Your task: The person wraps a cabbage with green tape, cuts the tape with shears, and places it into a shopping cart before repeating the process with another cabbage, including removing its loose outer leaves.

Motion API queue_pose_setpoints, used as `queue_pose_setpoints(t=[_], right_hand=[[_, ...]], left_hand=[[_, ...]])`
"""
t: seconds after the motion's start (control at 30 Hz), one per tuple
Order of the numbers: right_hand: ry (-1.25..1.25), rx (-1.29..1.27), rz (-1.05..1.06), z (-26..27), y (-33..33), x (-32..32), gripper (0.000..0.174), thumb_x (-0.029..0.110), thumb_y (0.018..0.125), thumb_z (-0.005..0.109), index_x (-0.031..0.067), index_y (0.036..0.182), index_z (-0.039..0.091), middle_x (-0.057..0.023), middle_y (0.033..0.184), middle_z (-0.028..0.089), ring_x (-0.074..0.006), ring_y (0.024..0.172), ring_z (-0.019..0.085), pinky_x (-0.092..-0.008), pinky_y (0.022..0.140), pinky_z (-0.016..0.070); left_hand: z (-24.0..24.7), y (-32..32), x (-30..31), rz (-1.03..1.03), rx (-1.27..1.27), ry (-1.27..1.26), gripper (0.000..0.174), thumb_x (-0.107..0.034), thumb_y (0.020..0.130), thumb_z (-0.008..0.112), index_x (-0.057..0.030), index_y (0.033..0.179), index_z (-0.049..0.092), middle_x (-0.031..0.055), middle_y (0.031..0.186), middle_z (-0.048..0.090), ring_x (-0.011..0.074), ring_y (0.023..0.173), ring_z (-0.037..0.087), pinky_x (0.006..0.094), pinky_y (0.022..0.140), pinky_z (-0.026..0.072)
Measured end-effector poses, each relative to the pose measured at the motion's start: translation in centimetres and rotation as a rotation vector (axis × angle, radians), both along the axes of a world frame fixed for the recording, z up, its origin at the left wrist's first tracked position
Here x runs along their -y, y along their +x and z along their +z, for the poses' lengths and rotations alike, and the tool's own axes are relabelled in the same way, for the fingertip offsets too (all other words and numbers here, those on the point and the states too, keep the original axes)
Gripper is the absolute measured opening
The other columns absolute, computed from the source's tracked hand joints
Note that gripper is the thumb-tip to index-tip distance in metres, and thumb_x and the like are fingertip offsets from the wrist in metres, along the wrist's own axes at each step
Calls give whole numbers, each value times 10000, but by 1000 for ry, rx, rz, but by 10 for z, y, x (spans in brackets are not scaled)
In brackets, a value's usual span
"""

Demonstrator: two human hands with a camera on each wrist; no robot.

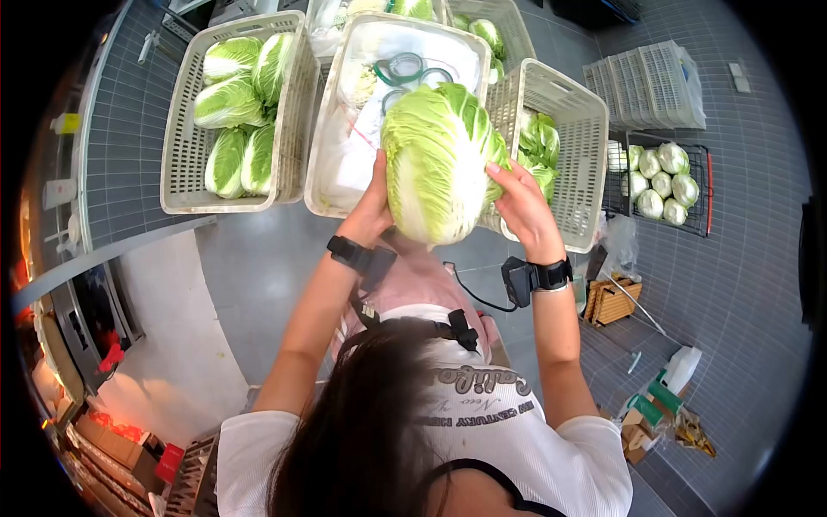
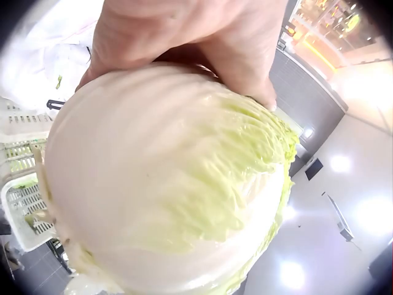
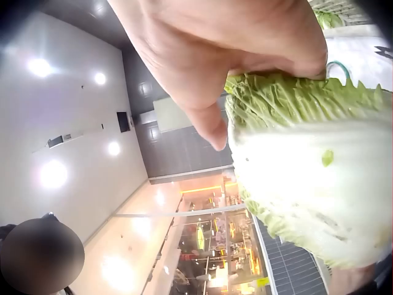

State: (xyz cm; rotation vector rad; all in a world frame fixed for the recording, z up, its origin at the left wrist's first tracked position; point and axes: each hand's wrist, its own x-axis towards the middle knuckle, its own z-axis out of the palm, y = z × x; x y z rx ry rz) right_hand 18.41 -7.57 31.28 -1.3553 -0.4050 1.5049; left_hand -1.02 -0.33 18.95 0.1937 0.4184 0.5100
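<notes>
Cabbage [image 1: 435, 164] up in the air, big napa one, clamped between both hands right over the near edge of the middle basket [image 1: 323, 146]. Pale stalk end toward the person, frilly green end pointing far. Left hand [image 1: 372, 207] on the left flank, low down near the stalk end. From the left wrist view, fingers [image 2: 245, 61] curled over the rounded white base, close together, gripping it. Right hand [image 1: 521, 207] on the right flank, fingers a bit spread and laid over the leafy part. Thumb [image 3: 209, 123] pressed down by the crinkly green edge in the right wrist view. Black strap [image 1: 349, 252] on each wrist.

Rest of the scene, for anyone curious:

- left basket [image 1: 177, 155], white plastic, holding a handful of other napa cabbages [image 1: 233, 112] lying side by side
- middle basket lined with white plastic bags [image 1: 349, 151], couple of greenish tape rolls [image 1: 401, 67] at the far end
- right basket [image 1: 586, 146] just beside the held cabbage, loose green leaves [image 1: 538, 142] inside
- further right, black wire crate [image 1: 707, 194] with round pale cabbage heads [image 1: 662, 183]
- stack of white crates [image 1: 646, 82] on the far side of that
- grey tiled floor [image 1: 741, 284] under all of it
</notes>
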Motion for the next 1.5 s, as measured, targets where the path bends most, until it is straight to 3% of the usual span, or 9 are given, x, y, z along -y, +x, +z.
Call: queue_pose_setpoints(t=[0.23,0.4,0.63,0.73,0.83,1.0,1.1,1.3,1.5], right_hand=[[192,18,-24,-11,19,25,382,82,854,670,21,1214,560,-57,1211,600,-152,1089,560,-320,980,412],[233,59,-8,-27,46,58,712,167,737,799,88,1351,445,-33,1356,500,-200,1260,453,-424,1091,301],[285,102,-51,-34,37,78,682,167,774,768,78,1361,433,-54,1357,499,-210,1240,474,-396,1050,357],[155,223,-129,-31,29,45,587,93,792,740,10,1308,474,-63,1305,522,-186,1156,507,-326,975,408],[195,764,6,-33,13,-1,619,147,811,729,-16,1325,424,-127,1379,389,-189,1259,389,-319,980,402],[-122,-20,-73,-59,6,-16,647,301,873,667,-16,1363,389,-129,1361,461,-204,1228,462,-308,1023,387],[-130,-115,1,-60,3,-15,690,396,898,611,-17,1388,355,-144,1349,492,-208,1216,493,-305,1009,414],[2,-464,-302,-111,-6,16,649,422,912,573,19,1383,380,-163,1354,488,-251,1199,528,-378,1002,460],[-140,-491,-183,-119,-25,13,748,428,860,644,11,1402,341,-174,1366,472,-268,1230,500,-424,1032,426]], left_hand=[[9,12,-5,-9,-21,-73,802,-691,896,276,-109,1447,299,112,1421,422,253,1279,448,410,1042,415],[-2,16,-11,24,-80,-73,790,-690,904,240,-114,1438,324,108,1403,448,257,1254,478,417,1032,428],[-17,13,-20,-81,-36,-97,775,-680,904,280,-125,1444,314,114,1409,439,251,1267,467,414,1030,429],[-15,17,-23,-106,-44,-93,767,-674,907,289,-123,1441,318,116,1403,445,252,1257,476,409,1015,444],[-5,27,-21,-111,7,-105,740,-652,917,305,-115,1424,345,114,1383,467,251,1230,502,407,992,465],[10,32,-22,-58,30,-104,633,-547,966,336,-78,1387,387,117,1357,488,246,1195,526,414,975,475],[17,20,-20,-9,-3,-156,598,-509,983,326,-82,1399,370,115,1363,482,240,1216,508,400,1013,442],[5,-15,-17,-149,-144,135,593,-459,981,396,-65,1419,330,109,1397,448,234,1254,471,391,1058,392],[-28,-17,-26,-189,44,-247,552,-437,992,369,-97,1426,346,113,1417,426,218,1283,439,385,1078,363]])
